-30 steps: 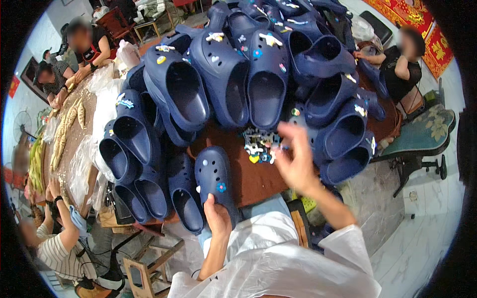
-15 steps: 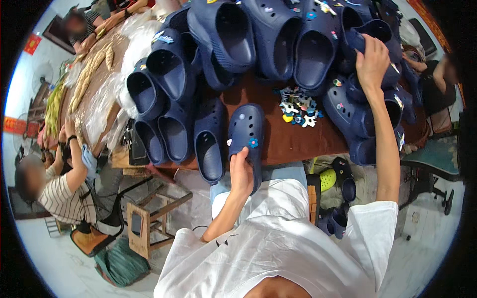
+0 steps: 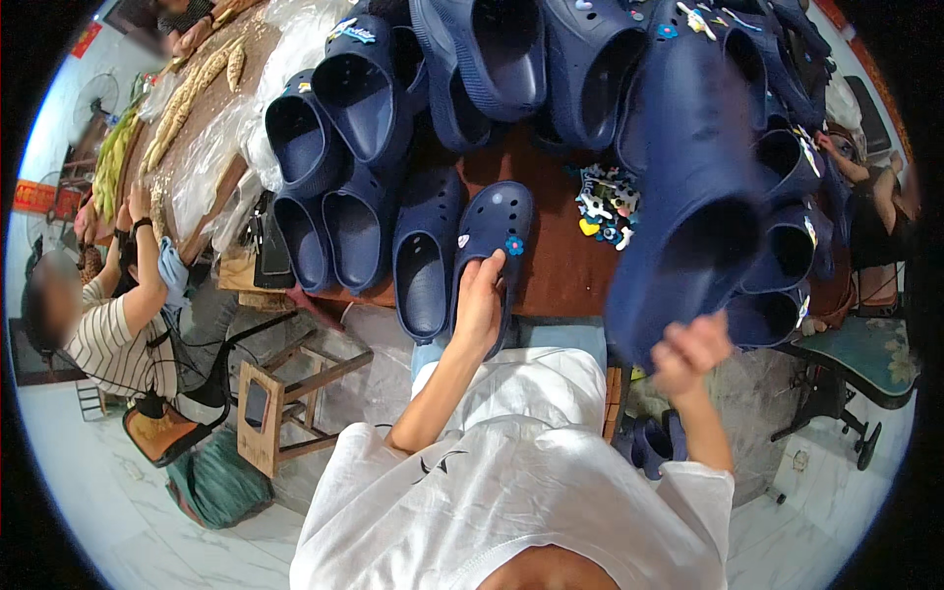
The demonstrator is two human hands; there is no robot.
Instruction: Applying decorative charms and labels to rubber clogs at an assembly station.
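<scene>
My left hand [image 3: 480,307] grips a navy clog [image 3: 500,206] at the table's near edge; a blue flower charm and a small pale one sit on its upper. To the right, my right hand [image 3: 691,356] is closed at the heel of another navy clog [image 3: 678,157], raised off the table and blurred by motion. That clog's opening faces me, and no charms can be made out on it. Between the two clogs lies a pile of small shoe charms [image 3: 605,205] in white, blue, black and yellow.
Many navy clogs [image 3: 359,93] are heaped along the back and both sides of the brown-covered table [image 3: 551,280]. Clear plastic bags [image 3: 211,182] lie at the left. A wooden stool [image 3: 261,408], a dark chair [image 3: 855,359] and people [image 3: 123,305] at the sides surround me.
My right hand has drawn back toward me from the right-hand pile, bringing a navy clog with it. The left hand still holds its clog, and the view has shifted a little.
</scene>
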